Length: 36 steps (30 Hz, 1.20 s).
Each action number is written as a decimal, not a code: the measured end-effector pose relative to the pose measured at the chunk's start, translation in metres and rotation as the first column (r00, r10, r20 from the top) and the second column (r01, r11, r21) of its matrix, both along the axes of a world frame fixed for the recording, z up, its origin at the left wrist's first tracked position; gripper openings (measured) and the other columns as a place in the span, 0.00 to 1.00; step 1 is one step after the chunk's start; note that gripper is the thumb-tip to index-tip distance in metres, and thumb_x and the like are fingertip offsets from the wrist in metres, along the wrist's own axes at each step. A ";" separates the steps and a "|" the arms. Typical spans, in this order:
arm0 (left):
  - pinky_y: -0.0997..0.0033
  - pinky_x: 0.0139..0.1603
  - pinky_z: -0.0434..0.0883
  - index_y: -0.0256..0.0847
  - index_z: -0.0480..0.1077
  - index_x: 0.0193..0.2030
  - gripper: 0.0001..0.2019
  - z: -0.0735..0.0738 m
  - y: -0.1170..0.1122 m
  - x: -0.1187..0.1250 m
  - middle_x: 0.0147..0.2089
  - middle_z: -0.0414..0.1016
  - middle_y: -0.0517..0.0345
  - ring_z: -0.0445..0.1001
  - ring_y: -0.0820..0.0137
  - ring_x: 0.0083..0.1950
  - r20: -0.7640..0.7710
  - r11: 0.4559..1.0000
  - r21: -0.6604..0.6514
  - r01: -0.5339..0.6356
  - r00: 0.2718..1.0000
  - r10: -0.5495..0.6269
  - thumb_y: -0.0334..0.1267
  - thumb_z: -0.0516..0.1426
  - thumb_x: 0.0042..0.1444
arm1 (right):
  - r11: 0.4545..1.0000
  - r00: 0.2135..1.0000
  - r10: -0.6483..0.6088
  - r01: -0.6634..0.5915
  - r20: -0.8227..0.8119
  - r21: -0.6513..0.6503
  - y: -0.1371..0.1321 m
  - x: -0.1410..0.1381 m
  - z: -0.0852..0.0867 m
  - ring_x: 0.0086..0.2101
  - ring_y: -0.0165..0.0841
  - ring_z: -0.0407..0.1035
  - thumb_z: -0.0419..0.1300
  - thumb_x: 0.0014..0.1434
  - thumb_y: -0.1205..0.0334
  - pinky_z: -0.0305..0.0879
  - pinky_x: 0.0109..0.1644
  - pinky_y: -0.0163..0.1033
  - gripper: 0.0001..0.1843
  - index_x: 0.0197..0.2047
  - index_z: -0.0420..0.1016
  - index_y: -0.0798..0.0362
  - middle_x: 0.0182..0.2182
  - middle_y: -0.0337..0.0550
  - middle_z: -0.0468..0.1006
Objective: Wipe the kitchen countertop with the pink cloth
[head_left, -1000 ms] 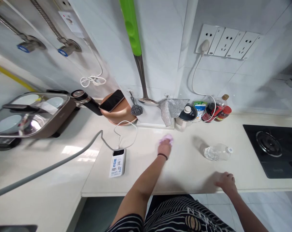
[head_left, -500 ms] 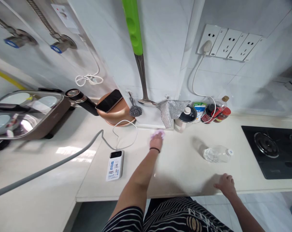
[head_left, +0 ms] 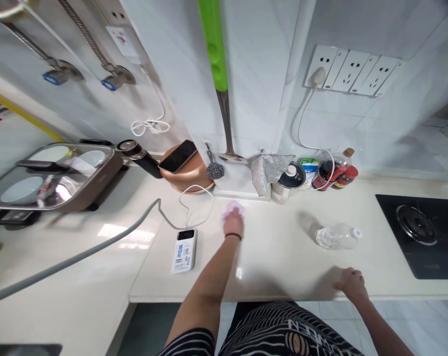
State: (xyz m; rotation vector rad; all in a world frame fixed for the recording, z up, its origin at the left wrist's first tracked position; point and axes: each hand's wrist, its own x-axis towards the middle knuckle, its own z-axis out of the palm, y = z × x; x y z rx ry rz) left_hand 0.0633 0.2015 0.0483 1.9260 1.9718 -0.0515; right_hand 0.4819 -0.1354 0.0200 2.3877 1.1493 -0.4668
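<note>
"While the left hand [head_left: 233, 225] covers the pink cloth [head_left: 234, 205], how does it look from there?"

"Your palm faces down and the cloth bunches out past your fingers; I can't tell whether you pinch it or only press. It lies on the pale counter [head_left: 270, 232], just in front of the white ledge [head_left: 242, 194], well to the right of your power bank [head_left: 184, 251]."

"And the right hand [head_left: 351, 284]?"

"You have it near the counter's front edge, thumb apart from loosely bent fingers, nothing visible in it."

"Which containers are about?"

"Nearest your right hand is a clear plastic bottle [head_left: 338, 236] with its white cap on; how much liquid it holds, I can't make out. Behind it, against the wall, you have a red-capped jar [head_left: 343, 179] with something dark inside, and a colourful packet [head_left: 308, 170] just beside the jars. The pale pot [head_left: 281, 192] wears a dark lid, so its contents are hidden."

"What of the left side?"

"Your brown electric pan [head_left: 88, 190] shows white dishes [head_left: 23, 190] through its glass lid. A black flask [head_left: 144, 160] stands between that and the copper-coloured pot [head_left: 196, 178], which has a phone [head_left: 178, 156] resting on top."
</note>
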 end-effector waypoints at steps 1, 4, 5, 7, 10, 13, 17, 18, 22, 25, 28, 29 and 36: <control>0.58 0.58 0.75 0.45 0.63 0.72 0.24 -0.003 -0.015 0.021 0.62 0.75 0.41 0.76 0.57 0.60 0.034 0.996 -0.003 0.084 0.996 -0.084 0.37 0.49 0.71 | 1.000 1.000 0.008 -0.008 0.009 -0.007 0.000 0.000 -0.001 0.61 0.60 0.69 0.69 0.54 0.46 0.59 0.66 0.56 0.42 0.63 0.68 0.67 0.60 0.76 0.72; 0.59 0.69 0.68 0.50 0.68 0.69 0.22 -0.010 -0.073 0.081 0.62 0.76 0.49 0.73 0.62 0.63 0.150 0.934 0.005 0.358 0.923 -0.354 0.35 0.53 0.70 | 0.999 0.999 0.028 -0.028 0.037 -0.018 0.002 0.000 0.000 0.61 0.58 0.70 0.70 0.55 0.45 0.59 0.65 0.53 0.43 0.63 0.69 0.69 0.59 0.77 0.73; 0.58 0.71 0.66 0.52 0.69 0.68 0.22 -0.011 -0.094 0.098 0.63 0.75 0.51 0.72 0.63 0.65 0.185 0.899 0.015 0.437 0.882 -0.432 0.35 0.54 0.69 | 0.999 0.999 0.032 -0.031 0.042 -0.019 0.002 -0.001 0.000 0.61 0.57 0.70 0.70 0.55 0.44 0.60 0.65 0.53 0.43 0.63 0.69 0.68 0.59 0.76 0.74; 0.55 0.73 0.64 0.54 0.69 0.67 0.22 -0.013 -0.132 0.120 0.65 0.74 0.53 0.70 0.62 0.66 0.241 0.831 0.036 0.556 0.802 -0.547 0.37 0.58 0.67 | 0.999 0.998 0.035 -0.034 0.048 -0.018 0.001 -0.001 0.001 0.61 0.56 0.70 0.70 0.55 0.44 0.59 0.66 0.54 0.42 0.63 0.70 0.65 0.59 0.73 0.75; 0.56 0.71 0.66 0.54 0.70 0.67 0.23 -0.015 -0.162 0.124 0.65 0.74 0.53 0.71 0.62 0.65 0.284 0.782 0.045 0.622 0.743 -0.607 0.39 0.60 0.65 | 0.999 0.998 0.040 -0.040 0.058 -0.002 -0.001 -0.002 0.001 0.62 0.55 0.69 0.69 0.55 0.44 0.58 0.66 0.54 0.40 0.62 0.70 0.63 0.59 0.71 0.76; 0.58 0.66 0.70 0.50 0.70 0.67 0.23 -0.018 -0.153 0.091 0.61 0.77 0.49 0.74 0.61 0.61 0.254 0.845 0.009 0.535 0.816 -0.519 0.37 0.57 0.67 | 0.999 0.998 0.028 -0.029 0.063 0.021 -0.005 -0.002 0.000 0.62 0.53 0.68 0.67 0.56 0.42 0.57 0.67 0.51 0.42 0.63 0.68 0.64 0.60 0.70 0.74; 0.58 0.62 0.72 0.46 0.64 0.73 0.25 -0.014 -0.107 0.012 0.60 0.76 0.43 0.74 0.59 0.60 0.132 0.969 -0.028 0.247 0.961 -0.241 0.35 0.50 0.70 | 0.999 0.998 0.009 -0.011 0.057 0.045 -0.006 -0.004 0.000 0.61 0.54 0.68 0.67 0.55 0.41 0.57 0.67 0.52 0.43 0.63 0.68 0.64 0.59 0.70 0.74; 0.57 0.60 0.73 0.45 0.62 0.73 0.25 -0.011 -0.096 -0.009 0.61 0.75 0.42 0.74 0.58 0.60 0.098 0.986 -0.030 0.164 0.982 -0.161 0.35 0.49 0.71 | 0.999 0.998 0.011 -0.014 0.056 0.052 -0.006 -0.004 0.001 0.61 0.55 0.67 0.68 0.55 0.41 0.57 0.67 0.54 0.43 0.63 0.68 0.64 0.59 0.69 0.74; 0.57 0.52 0.74 0.44 0.58 0.75 0.25 0.002 -0.082 -0.075 0.62 0.74 0.39 0.75 0.55 0.58 0.003 0.995 -0.025 -0.094 0.996 0.094 0.39 0.45 0.72 | 0.997 0.998 0.018 -0.022 0.054 0.072 -0.004 -0.006 0.003 0.60 0.58 0.67 0.68 0.54 0.43 0.57 0.65 0.58 0.41 0.63 0.70 0.61 0.59 0.68 0.74; 0.58 0.51 0.74 0.43 0.59 0.74 0.25 0.001 -0.101 -0.092 0.62 0.73 0.39 0.75 0.55 0.59 -0.008 0.978 -0.005 -0.211 0.978 0.211 0.40 0.44 0.73 | 0.997 0.998 0.036 -0.039 0.051 0.059 -0.004 -0.005 0.004 0.60 0.56 0.68 0.69 0.54 0.42 0.57 0.65 0.55 0.42 0.63 0.70 0.64 0.59 0.70 0.74; 0.59 0.52 0.74 0.44 0.59 0.74 0.25 -0.007 -0.135 -0.076 0.61 0.74 0.41 0.75 0.56 0.59 0.014 0.982 -0.014 -0.187 0.982 0.187 0.40 0.45 0.73 | 0.995 0.994 0.077 -0.080 0.072 0.050 -0.004 -0.003 0.004 0.61 0.56 0.67 0.70 0.54 0.43 0.57 0.65 0.54 0.43 0.63 0.70 0.66 0.58 0.71 0.75; 0.59 0.53 0.74 0.45 0.59 0.74 0.25 -0.010 -0.148 -0.063 0.60 0.74 0.42 0.75 0.57 0.59 0.023 0.989 -0.028 -0.143 0.989 0.143 0.39 0.45 0.73 | 0.995 0.993 0.080 -0.084 0.081 0.044 -0.004 -0.003 0.003 0.61 0.56 0.68 0.70 0.55 0.43 0.57 0.65 0.54 0.44 0.64 0.70 0.67 0.58 0.72 0.75; 0.59 0.63 0.71 0.48 0.64 0.72 0.25 -0.015 -0.225 0.071 0.62 0.75 0.45 0.74 0.58 0.62 0.217 0.896 -0.099 0.433 0.888 -0.405 0.38 0.53 0.70 | 0.999 0.998 0.024 -0.025 0.058 0.020 0.001 0.001 0.004 0.61 0.57 0.70 0.68 0.55 0.39 0.59 0.64 0.54 0.51 0.66 0.65 0.73 0.60 0.80 0.73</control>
